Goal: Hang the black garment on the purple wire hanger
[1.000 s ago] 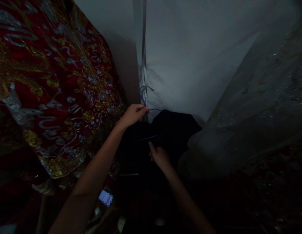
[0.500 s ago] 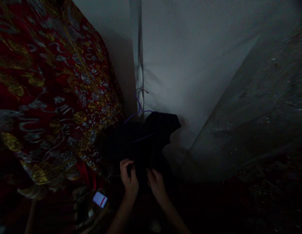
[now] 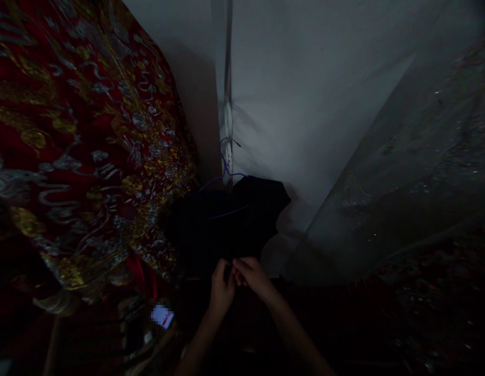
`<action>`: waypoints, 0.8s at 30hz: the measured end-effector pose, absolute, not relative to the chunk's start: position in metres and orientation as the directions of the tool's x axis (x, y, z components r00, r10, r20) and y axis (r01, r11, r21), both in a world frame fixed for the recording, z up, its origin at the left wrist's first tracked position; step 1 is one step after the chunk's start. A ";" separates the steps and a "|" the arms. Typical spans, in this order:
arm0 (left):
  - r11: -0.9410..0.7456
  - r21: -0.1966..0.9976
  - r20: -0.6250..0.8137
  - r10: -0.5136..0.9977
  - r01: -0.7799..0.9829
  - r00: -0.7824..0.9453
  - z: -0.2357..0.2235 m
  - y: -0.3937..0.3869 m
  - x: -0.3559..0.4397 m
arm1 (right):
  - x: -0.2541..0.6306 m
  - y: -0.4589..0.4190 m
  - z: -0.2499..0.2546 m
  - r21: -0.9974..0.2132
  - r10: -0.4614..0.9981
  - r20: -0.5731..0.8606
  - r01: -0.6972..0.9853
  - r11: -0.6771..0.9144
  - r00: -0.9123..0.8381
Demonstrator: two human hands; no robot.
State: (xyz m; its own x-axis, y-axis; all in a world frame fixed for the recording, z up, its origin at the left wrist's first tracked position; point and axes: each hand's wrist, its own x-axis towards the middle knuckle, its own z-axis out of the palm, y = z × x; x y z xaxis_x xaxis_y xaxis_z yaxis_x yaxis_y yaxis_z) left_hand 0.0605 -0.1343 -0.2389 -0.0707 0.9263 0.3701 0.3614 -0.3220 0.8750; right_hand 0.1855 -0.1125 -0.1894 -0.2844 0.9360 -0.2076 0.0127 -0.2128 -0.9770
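1. Since the last pic, the L hand [image 3: 222, 290] and R hand [image 3: 255, 277] came tog.; they were apart, now the fingertips just abt. meet.
2. The dark cloth [image 3: 234, 230] hangs on the purple hanger [image 3: 225, 163], by the white wall [image 3: 289, 104], just R of the red coat [image 3: 89, 151] w/ gold + silver bits.
3. Done: cloth is on the hanger, & the hanger is up w/ no hand on it. What the hook sits on: can't tell.
4. Grip, both hands: narrow, fingers bent, tips close, by the low part of the cloth. Can't tell if they pinch any; too dark.
5. Not done, prob.: the small bit at the fingertips, since both hands look busy there. How much more: can't tell.
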 end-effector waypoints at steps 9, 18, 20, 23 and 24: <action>-0.315 0.837 0.324 0.944 0.448 0.059 -0.230 -0.099 0.020 | 0.174 -0.062 -0.051 -0.947 0.998 0.051 -0.320 0.038 -0.033; -0.460 0.813 0.460 0.883 0.356 0.090 -0.149 -0.069 0.007 | 0.154 -0.076 -0.050 -0.958 0.980 0.187 -0.236 0.165 -0.073; -0.594 0.712 0.636 0.772 0.374 0.015 -0.103 -0.068 0.014 | 0.158 -0.075 -0.048 -0.956 0.970 0.236 -0.191 0.220 -0.061; -0.717 0.548 0.742 0.655 0.431 0.144 -0.051 -0.062 0.019 | 0.165 -0.072 -0.042 -0.948 0.952 0.305 -0.112 0.298 -0.043; -0.736 0.510 0.743 0.638 0.446 0.203 -0.042 -0.059 0.019 | 0.167 -0.071 -0.042 -0.943 0.945 0.325 -0.085 0.321 -0.038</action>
State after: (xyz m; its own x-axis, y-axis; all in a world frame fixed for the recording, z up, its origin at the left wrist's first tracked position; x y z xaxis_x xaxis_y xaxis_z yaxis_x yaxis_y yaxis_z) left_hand 0.0190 -0.0589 -0.0417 0.2025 0.6380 0.7429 0.4456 -0.7356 0.5102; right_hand 0.1671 -0.0709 -0.0419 -0.0382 0.9449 0.3250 -0.0852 0.3210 -0.9432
